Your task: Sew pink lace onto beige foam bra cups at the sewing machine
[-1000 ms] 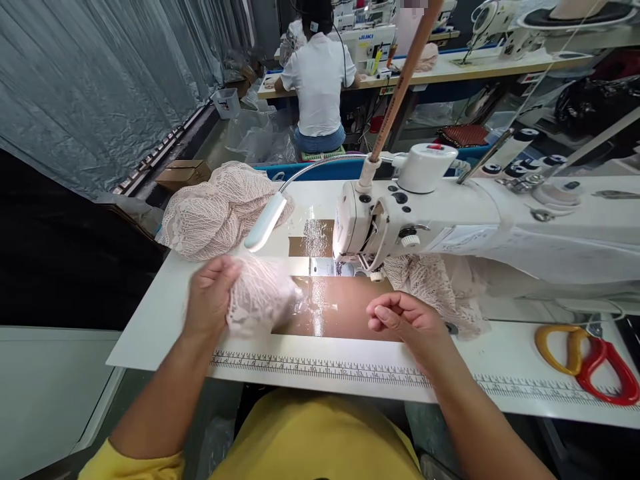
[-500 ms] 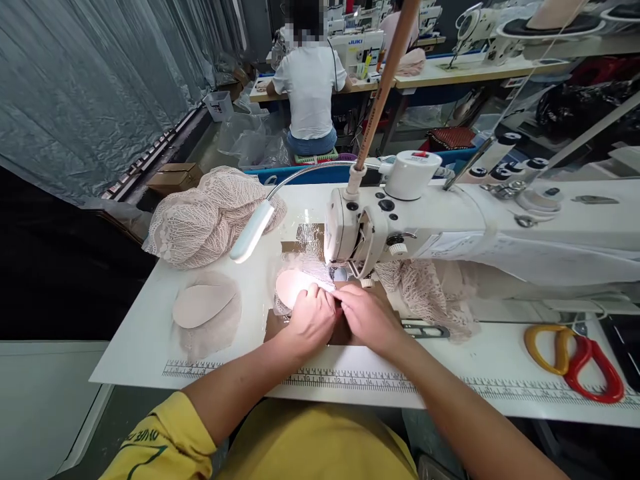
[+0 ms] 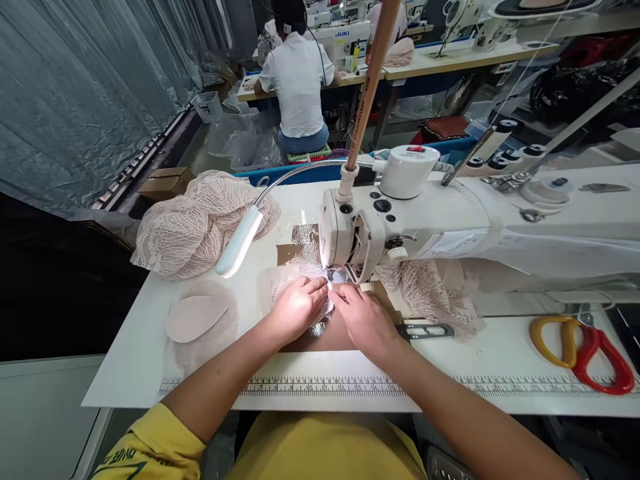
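My left hand (image 3: 299, 308) lies flat on a pale lace piece (image 3: 280, 283) at the needle of the white sewing machine (image 3: 450, 213). My right hand (image 3: 364, 317) rests beside it, fingertips pinched at the fabric's edge right under the presser foot. Both hands almost touch each other. An oval pink pad (image 3: 197, 317) on lace lies to the left, apart from my hands.
A heap of lace (image 3: 200, 223) sits at the back left, more lace (image 3: 430, 290) under the machine arm. Thread snips (image 3: 425, 331) lie right of my hand; red and yellow scissors (image 3: 585, 347) at far right. A lamp (image 3: 239, 241) hangs over the table (image 3: 140, 373). Another person (image 3: 299, 80) sits behind.
A second ago my left hand held bunched lace at the left and my right was a loose fist. Both have since moved in to the needle, and the pad now lies at the left.
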Demonstrator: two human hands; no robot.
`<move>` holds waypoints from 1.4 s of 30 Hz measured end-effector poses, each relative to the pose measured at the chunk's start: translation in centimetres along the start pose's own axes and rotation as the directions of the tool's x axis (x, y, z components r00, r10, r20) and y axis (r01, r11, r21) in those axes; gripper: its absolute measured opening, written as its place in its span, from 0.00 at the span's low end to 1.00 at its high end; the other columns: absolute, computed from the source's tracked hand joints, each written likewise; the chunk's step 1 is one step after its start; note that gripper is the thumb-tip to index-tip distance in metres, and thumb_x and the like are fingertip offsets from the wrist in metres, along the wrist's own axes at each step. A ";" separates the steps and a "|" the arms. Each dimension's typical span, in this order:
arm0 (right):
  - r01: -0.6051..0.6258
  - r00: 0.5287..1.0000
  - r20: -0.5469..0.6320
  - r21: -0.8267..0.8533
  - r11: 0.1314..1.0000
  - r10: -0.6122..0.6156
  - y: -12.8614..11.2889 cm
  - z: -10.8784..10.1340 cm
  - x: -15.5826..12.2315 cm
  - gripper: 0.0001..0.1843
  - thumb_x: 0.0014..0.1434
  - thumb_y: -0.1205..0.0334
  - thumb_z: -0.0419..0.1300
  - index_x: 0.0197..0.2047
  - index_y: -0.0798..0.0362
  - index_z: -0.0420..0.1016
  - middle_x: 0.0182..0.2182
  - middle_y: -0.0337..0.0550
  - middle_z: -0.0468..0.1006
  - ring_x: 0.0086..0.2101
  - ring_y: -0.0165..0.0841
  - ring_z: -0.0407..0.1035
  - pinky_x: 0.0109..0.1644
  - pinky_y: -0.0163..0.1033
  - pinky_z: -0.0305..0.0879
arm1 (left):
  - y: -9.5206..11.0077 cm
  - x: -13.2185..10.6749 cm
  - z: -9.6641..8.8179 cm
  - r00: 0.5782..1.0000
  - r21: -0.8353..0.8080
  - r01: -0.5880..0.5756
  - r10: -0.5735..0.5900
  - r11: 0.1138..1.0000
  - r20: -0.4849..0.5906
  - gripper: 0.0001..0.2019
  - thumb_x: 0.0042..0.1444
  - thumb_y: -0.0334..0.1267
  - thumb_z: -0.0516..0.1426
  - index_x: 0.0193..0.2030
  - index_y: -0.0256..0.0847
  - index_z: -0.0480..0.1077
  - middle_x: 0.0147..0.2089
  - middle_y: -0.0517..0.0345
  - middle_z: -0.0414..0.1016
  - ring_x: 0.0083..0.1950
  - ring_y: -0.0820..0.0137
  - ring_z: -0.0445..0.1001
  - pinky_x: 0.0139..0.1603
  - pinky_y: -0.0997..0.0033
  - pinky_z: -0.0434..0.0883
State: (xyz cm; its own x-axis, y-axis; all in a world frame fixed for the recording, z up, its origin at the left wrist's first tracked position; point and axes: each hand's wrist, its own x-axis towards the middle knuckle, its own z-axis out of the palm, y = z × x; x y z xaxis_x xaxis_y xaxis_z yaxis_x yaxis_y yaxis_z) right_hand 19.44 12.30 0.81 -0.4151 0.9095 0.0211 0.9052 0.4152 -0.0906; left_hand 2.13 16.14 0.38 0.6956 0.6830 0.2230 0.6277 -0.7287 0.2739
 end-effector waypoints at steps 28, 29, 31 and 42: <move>-0.019 0.993 -0.113 0.013 1.000 0.021 0.2 0.7 0.1 0.27 0.57 0.78 0.47 0.54 0.52 0.73 0.37 0.47 0.75 0.33 0.35 0.67 0.36 0.38 0.61 | -1.8 0.5 0.0 0.971 0.066 0.241 -0.240 0.968 -0.019 0.19 0.61 0.34 0.50 0.57 0.43 0.68 0.61 0.49 0.67 0.64 0.49 0.57 0.60 0.40 0.57; -0.014 0.991 -0.134 0.011 1.000 0.015 0.2 0.9 0.0 0.26 0.57 0.78 0.47 0.54 0.52 0.73 0.37 0.47 0.75 0.33 0.35 0.67 0.36 0.38 0.62 | -1.8 0.5 -0.1 0.964 0.068 0.267 -0.267 0.961 -0.009 0.19 0.60 0.34 0.50 0.58 0.44 0.68 0.63 0.50 0.65 0.65 0.47 0.55 0.61 0.37 0.55; -0.001 0.984 -0.178 0.030 1.000 0.007 0.4 1.2 -0.1 0.25 0.58 0.77 0.47 0.54 0.53 0.73 0.39 0.46 0.76 0.33 0.35 0.68 0.37 0.38 0.63 | -1.8 0.3 -0.5 0.950 0.035 0.311 -0.312 0.950 0.019 0.20 0.59 0.33 0.50 0.57 0.45 0.68 0.64 0.52 0.64 0.67 0.46 0.53 0.62 0.34 0.51; 0.095 0.947 -0.319 0.375 0.922 0.032 1.4 0.6 -0.8 0.20 0.58 0.74 0.47 0.44 0.52 0.77 0.40 0.43 0.79 0.39 0.32 0.72 0.41 0.35 0.68 | 0.7 -4.6 -3.9 0.998 -0.428 -0.011 0.034 0.904 0.046 0.17 0.56 0.27 0.51 0.50 0.40 0.73 0.58 0.51 0.71 0.61 0.63 0.67 0.62 0.59 0.66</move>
State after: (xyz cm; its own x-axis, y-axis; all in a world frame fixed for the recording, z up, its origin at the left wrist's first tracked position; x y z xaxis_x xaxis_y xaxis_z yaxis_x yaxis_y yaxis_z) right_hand 20.99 12.12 0.05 -0.3351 0.8808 0.3346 0.7608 0.4624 -0.4553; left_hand -1.96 12.67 3.17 0.7321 0.6546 0.1885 0.4100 -0.6444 0.6454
